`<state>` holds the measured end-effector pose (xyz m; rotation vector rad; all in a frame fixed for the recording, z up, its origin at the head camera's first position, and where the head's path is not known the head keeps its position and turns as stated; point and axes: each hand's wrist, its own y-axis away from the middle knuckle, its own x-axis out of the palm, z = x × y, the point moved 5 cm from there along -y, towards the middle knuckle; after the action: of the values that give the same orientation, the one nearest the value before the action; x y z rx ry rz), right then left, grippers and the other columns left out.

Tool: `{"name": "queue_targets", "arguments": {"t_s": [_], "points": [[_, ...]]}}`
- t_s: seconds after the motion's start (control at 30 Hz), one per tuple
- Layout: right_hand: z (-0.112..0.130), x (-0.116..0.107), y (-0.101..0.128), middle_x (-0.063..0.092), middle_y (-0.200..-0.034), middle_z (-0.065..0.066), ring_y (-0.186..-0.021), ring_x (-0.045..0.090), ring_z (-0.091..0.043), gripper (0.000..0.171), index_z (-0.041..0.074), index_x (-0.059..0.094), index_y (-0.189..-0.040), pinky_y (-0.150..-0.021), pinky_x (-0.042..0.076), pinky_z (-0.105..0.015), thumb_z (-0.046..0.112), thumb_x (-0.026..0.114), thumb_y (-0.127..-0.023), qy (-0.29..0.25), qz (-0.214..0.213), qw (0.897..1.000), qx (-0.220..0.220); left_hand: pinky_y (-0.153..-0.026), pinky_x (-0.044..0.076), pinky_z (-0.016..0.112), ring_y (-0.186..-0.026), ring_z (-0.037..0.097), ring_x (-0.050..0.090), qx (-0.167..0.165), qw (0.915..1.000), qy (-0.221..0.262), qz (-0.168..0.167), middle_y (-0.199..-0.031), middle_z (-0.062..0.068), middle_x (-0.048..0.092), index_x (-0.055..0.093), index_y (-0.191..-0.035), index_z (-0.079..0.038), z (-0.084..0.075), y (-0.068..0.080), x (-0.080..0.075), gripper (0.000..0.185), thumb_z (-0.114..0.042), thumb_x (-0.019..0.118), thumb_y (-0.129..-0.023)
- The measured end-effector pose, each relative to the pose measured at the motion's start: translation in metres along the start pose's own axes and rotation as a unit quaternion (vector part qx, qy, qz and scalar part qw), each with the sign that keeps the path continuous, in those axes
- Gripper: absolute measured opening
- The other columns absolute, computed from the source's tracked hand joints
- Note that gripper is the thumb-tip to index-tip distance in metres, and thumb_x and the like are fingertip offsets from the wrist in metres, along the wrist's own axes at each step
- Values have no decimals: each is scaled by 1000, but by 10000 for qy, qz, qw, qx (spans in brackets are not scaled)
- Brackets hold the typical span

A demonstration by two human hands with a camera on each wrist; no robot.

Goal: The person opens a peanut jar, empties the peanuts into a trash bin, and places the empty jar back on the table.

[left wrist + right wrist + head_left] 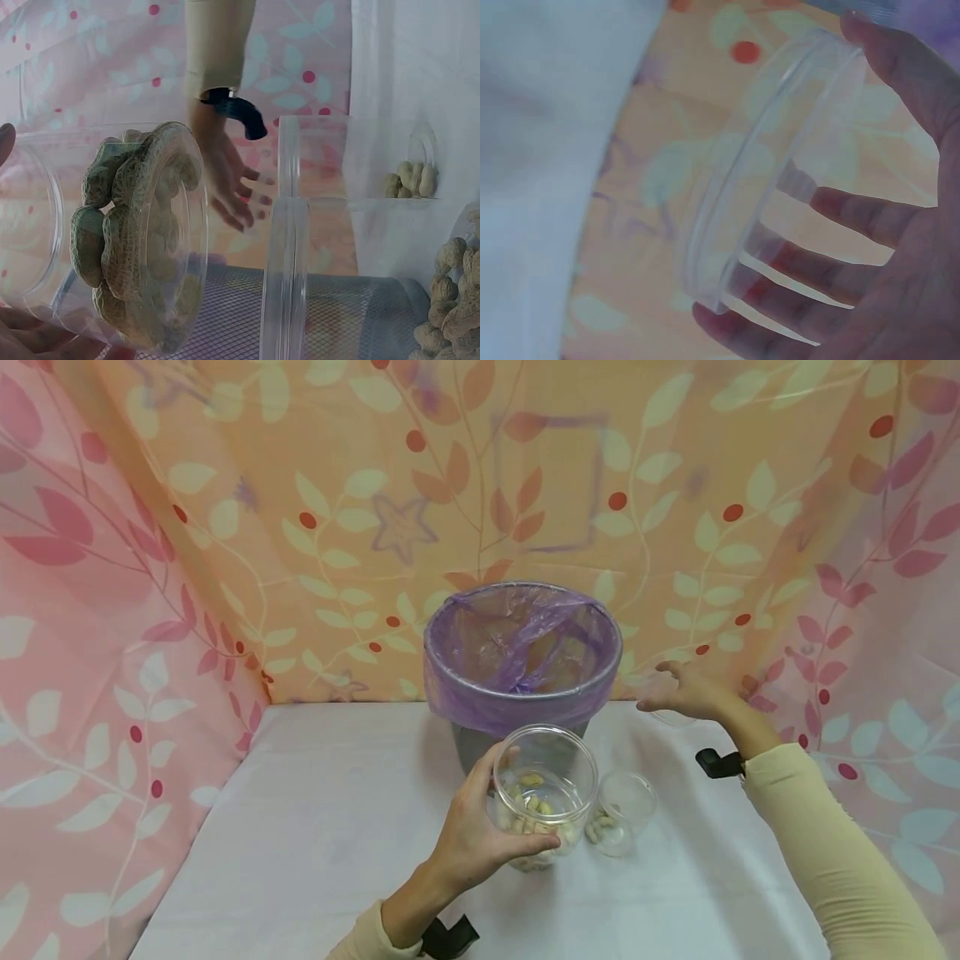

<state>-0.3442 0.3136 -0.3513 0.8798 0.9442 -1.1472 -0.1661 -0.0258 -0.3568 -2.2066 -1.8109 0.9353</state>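
Note:
My left hand (472, 835) grips a clear plastic jar (551, 768) around its side, tilted so that its mouth faces up toward the head camera. Unshelled peanuts (120, 240) lie at the bottom of this jar in the left wrist view. Off to the right, my right hand (690, 692) holds a clear round lid (739, 180). Its thumb is at one edge of the lid and the spread fingers lie behind it. Just right of the held jar, a smaller clear container (626, 810) with a few peanuts stands on the table.
A mesh bin (472, 743) lined with a purple bag (517, 714) stands behind the held jar. More peanuts (450, 300) show in another clear container at the lower right of the left wrist view. Patterned curtains (337, 568) close off the white table (315, 827) behind and at both sides.

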Motion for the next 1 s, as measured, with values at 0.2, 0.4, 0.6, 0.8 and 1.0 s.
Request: {"name": "queue_targets", "arguments": {"t_s": [0.2,0.4,0.6,0.8,1.0], "points": [[-11,26,-8,35,-144,-38,-130,37,-57,98,-8,35,-143,-103,34,-69,55,74,-78,-185,-116,9998,-11,-89,46,30,-122,23,55,8,10000,1,-9,-142,4,52,33,-149,-26,1,1,0,107,-34,93,-60],[-24,46,-16,38,-145,-35,-132,35,-55,92,-10,43,-137,-107,30,-68,49,79,-76,-321,-385,9986,-147,-89,46,30,-121,23,55,21,10000,-19,-16,-142,4,53,33,-149,-27,1,1,0,108,-33,93,-60],[-37,66,-20,37,-143,-39,-129,36,-59,101,-10,36,-143,-105,32,-70,56,74,-77,-179,-137,9996,158,-89,46,31,-118,22,56,-66,10000,4,13,-142,3,52,33,-149,-29,2,2,-1,107,-33,93,-60],[-40,82,-22,33,-146,-38,-129,36,-59,102,-8,34,-144,-103,32,-71,57,74,-77,-130,56,9994,324,-90,47,31,-119,23,56,-13,10000,17,26,-142,4,53,33,-149,-27,3,2,0,108,-33,94,-59],[-42,92,-26,34,-142,-42,-125,39,-60,99,-8,35,-143,-99,35,-72,55,74,-78,30,117,9989,451,-90,47,31,-120,24,56,-19,10000,7,26,-142,5,53,33,-149,-27,3,2,0,108,-33,94,-60]]}}
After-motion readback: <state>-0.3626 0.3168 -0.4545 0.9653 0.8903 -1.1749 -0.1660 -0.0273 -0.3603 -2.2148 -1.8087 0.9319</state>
